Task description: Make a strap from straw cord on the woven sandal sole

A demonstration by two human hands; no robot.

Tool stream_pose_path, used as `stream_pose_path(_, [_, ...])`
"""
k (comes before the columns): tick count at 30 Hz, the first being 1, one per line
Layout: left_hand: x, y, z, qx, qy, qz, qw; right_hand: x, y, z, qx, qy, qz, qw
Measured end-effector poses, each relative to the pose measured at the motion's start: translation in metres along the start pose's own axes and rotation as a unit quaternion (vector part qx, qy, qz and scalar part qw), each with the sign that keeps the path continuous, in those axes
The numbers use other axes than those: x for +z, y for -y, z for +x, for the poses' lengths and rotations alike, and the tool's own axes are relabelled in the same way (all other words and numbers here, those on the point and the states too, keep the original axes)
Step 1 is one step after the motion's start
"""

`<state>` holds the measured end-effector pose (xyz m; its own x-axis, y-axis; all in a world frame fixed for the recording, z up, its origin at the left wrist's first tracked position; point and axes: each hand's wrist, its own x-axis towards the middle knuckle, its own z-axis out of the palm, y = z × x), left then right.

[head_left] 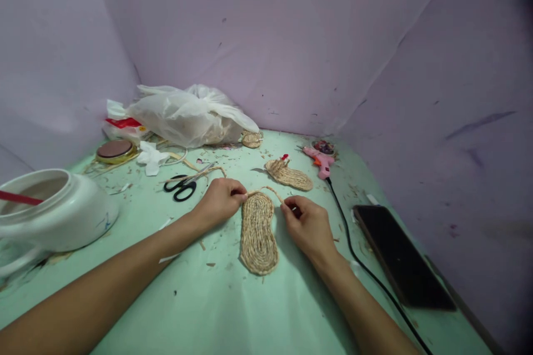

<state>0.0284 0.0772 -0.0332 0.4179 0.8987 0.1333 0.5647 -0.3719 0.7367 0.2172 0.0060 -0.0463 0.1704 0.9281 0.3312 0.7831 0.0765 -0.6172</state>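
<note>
A coiled straw-cord sole (259, 236) lies flat on the green table, long side pointing away from me. Across its far end arches a thin straw cord (270, 188). My left hand (225, 198) pinches this cord at the sole's upper left, fingers closed. At the upper right, my right hand (306, 219) pinches the cord between thumb and fingertips. Beyond my hands rests a second straw sole (288, 175) with a small woven strap piece and a red bit on top. Black-handled scissors (183, 186) lie left of my left hand.
A pink glue gun (320, 162) lies at the back right, its black cable (353, 255) running towards me beside a dark phone (403, 258). A white pot (62, 211) stands on the left. Behind are a plastic bag (191, 116), a round tin (115, 150) and straw scraps.
</note>
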Motion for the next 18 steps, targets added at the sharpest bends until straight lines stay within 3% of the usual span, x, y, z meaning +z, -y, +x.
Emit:
stream_pose_path(3, [0.002, 0.002, -0.004, 0.009, -0.007, 0.015, 1.000, 0.003, 0.004, -0.002, 0.017, 0.017, 0.045, 0.999])
stream_pose_path(18, [0.003, -0.002, -0.013, 0.036, -0.014, 0.098, 0.994, 0.011, 0.010, -0.005, -0.062, 0.013, 0.025, 0.998])
